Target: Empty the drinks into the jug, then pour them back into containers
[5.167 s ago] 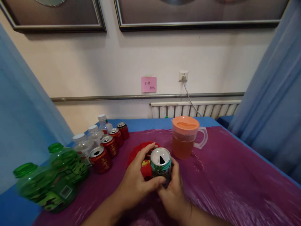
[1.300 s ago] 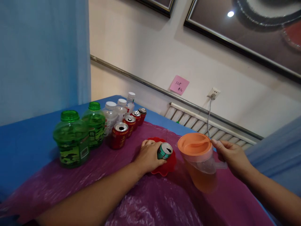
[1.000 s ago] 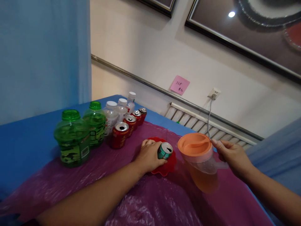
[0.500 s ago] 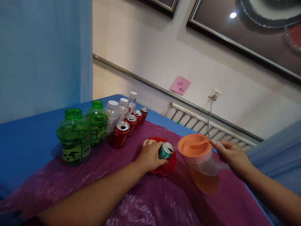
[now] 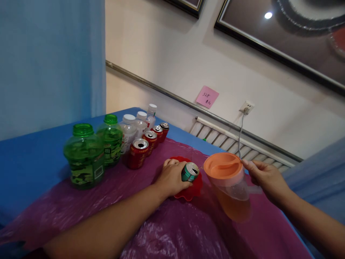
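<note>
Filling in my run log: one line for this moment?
left hand: holds green can on red dish | right hand: grips pitcher handle

Lighting is even, indoor and moderately bright. A ceiling lamp reflects as a white spot in the framed picture (image 5: 280, 32). The plastic sheet (image 5: 172, 230) shows glare. The view is tilted, with slightly soft edges

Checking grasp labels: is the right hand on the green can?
No, the right hand grips the pitcher by its handle, while the left hand holds the green can.
</note>
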`<state>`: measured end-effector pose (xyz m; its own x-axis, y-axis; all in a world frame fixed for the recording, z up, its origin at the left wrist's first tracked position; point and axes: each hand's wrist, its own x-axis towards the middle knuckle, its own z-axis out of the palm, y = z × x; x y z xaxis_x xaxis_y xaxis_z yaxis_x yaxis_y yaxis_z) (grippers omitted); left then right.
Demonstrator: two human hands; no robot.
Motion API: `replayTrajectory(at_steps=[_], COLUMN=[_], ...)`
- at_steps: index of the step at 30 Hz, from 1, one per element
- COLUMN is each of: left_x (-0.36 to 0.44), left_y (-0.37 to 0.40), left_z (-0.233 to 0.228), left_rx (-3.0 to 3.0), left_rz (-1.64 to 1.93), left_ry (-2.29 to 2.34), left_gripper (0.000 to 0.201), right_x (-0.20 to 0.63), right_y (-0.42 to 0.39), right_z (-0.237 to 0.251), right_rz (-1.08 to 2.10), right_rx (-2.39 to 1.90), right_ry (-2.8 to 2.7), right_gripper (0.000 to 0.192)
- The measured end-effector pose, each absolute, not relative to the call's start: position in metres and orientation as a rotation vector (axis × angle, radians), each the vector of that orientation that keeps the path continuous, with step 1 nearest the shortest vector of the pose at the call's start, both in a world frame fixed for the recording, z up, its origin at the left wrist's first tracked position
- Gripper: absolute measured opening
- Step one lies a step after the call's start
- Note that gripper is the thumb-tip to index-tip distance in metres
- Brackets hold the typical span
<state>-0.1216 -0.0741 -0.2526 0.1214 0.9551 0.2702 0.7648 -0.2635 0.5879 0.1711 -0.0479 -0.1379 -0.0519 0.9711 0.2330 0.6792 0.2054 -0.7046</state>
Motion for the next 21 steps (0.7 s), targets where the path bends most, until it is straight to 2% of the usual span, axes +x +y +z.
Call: replayTrajectory(at_steps=[21], left_x=[-0.1218], left_y=[-0.074], left_z=[-0.2521], left_rx=[2.087], left_rz=[0.885], left_ry=[1.684], left_gripper=[0.061], right_x=[0.1706], right_y=[-0.0496], right_z=[-0.1363], right_rz=[0.554], right_rx=[-1.552], right_ry=[-1.804], right_gripper=[0.065])
